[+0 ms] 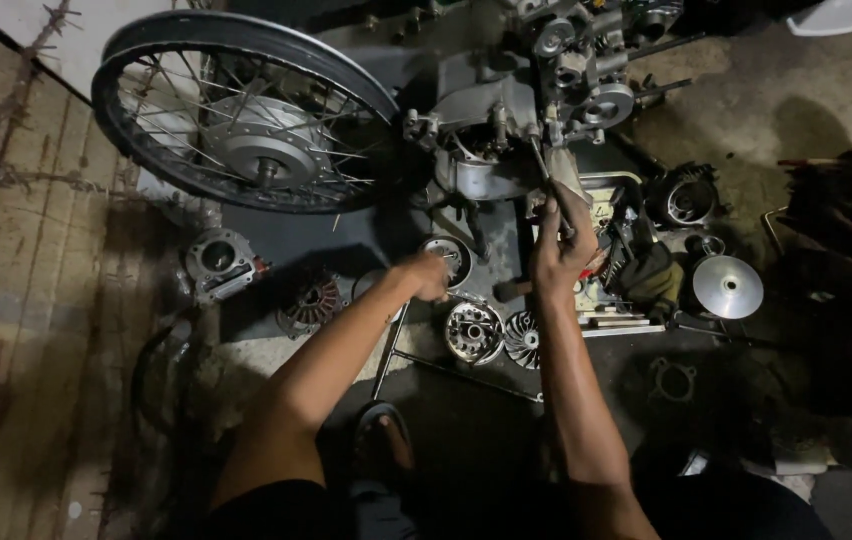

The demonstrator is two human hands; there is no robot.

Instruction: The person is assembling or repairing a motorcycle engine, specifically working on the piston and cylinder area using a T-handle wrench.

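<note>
Grey metal engine casing sits beside the spoked wheel; right hand clenches a slim metal tool aimed at it. Left hand, below the casing, grip unclear. Keeping that tool square seems wise.

One spoked wheel, one engine casing, two hands, one cone-shaped pulley (shiny).

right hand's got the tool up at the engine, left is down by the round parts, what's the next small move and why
Probably seat and turn the long tool held by the right hand, since its tip already meets the engine casing. The left hand rests low by a round part, apparently bracing.
</note>
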